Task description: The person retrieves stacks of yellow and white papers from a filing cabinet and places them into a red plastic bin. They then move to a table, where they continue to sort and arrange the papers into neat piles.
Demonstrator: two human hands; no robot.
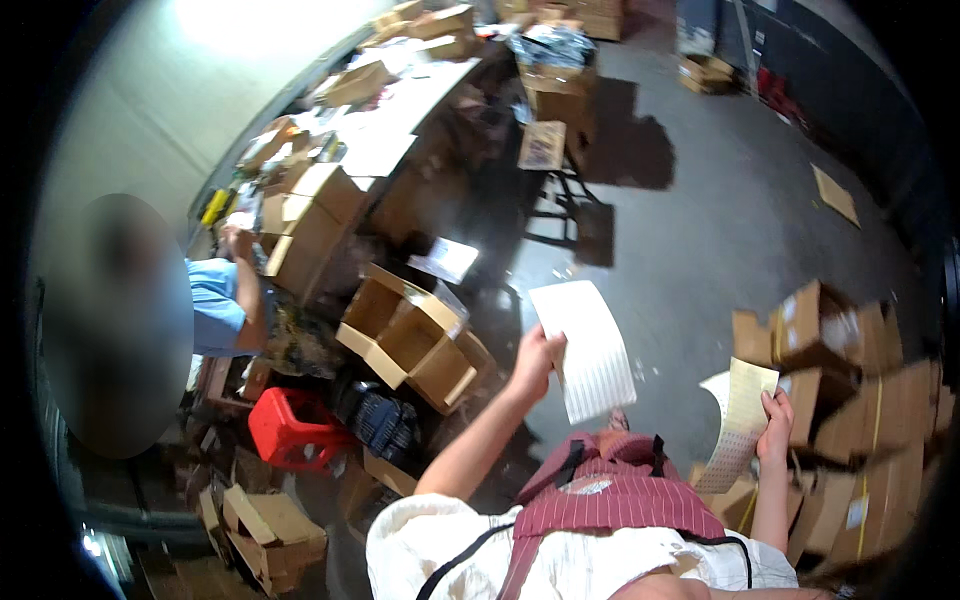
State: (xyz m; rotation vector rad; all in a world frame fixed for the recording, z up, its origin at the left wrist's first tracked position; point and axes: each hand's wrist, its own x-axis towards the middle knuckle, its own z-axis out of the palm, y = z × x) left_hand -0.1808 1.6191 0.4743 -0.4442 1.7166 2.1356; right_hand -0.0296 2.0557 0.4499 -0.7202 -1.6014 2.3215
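My left hand [538,362] grips a white sheet [588,350] with close parallel lines, pinching its left edge. Well apart from it, on the right, my right hand [775,425] is closed on the edge of a pale yellow sheet [738,415] that carries rows of small marks. Behind that sheet peeks the corner of a white paper [716,388]; whether my right hand holds it too, I cannot tell. Both sheets are in the air in front of my striped maroon apron [620,505].
Cardboard boxes [870,420] crowd my right side. On the left are an open carton [410,335], a red plastic stool [297,430] and a dark bag [380,420]. A person in a blue sleeve [215,305] works at a cluttered long table [385,140]. A dark stool [553,205] stands ahead.
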